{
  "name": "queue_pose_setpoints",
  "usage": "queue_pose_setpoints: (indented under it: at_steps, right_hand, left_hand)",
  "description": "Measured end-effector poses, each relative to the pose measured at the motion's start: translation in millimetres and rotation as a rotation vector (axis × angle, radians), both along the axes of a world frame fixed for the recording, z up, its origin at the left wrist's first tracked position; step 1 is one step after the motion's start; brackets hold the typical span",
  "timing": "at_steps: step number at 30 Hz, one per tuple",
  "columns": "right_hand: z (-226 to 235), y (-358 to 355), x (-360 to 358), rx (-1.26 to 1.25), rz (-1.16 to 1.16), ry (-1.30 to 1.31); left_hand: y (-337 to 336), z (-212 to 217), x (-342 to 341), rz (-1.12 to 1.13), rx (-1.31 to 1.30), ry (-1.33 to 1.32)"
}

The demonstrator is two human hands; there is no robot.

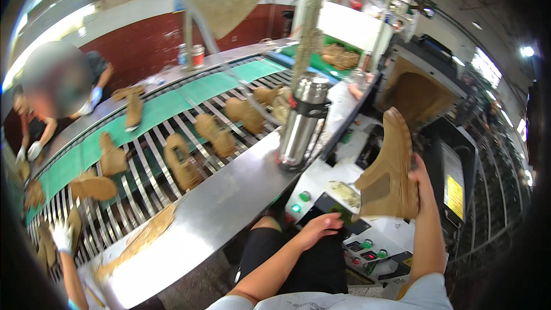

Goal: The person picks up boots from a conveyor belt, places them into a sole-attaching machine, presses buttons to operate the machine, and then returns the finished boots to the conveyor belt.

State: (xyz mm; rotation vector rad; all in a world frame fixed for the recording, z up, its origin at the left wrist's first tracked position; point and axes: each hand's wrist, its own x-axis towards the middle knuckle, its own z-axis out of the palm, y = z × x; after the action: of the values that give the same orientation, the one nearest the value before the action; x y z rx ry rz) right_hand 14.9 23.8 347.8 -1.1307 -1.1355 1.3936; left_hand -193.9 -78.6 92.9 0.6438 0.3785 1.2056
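Note:
A tan ankle boot point(381, 178) with a darker elastic side panel is raised over the machine, its toe pointing up. My right hand point(423, 182) grips it from the sole side, thumb and fingers wrapped around the heel end. My left hand point(319, 230) is just left of the boot's top opening, apart from it. Its fingers are stretched out loosely and nothing shows in them. Beneath both hands lies a white machine panel point(396, 232) with green and red buttons and a small red display.
A slatted conveyor point(155, 189) with a green strip point(183, 99) carries several tan boots on the left. A steel flask point(301, 120) stands on the metal ledge point(229, 206). Co-workers' gloved hands point(60, 235) are at the conveyor. A dark machine hood point(419, 89) rises behind the boot.

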Motion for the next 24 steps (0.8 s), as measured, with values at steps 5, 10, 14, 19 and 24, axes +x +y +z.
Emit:
queue_pose_setpoints:
  at_steps: [5,10,14,19,24]
  right_hand:
    - [-54,-108,-65,0.162,0.448,-0.037]
    - [-95,-148,-115,0.225,0.828,-0.286]
    - [-105,-172,-137,0.342,0.840,-0.399]
    - [-162,-175,-112,0.225,0.645,-0.491]
    - [-225,-183,-105,0.058,0.611,-0.586]
  left_hand:
    - [-84,67,-20,0.035,-0.126,-0.299]
    - [-179,30,-99,0.552,-0.213,-0.289]
    - [-241,24,-187,0.798,-0.249,-0.300]
    - [-274,-4,-387,0.891,-0.460,0.038]
    - [-248,25,-520,0.868,-0.667,0.498]
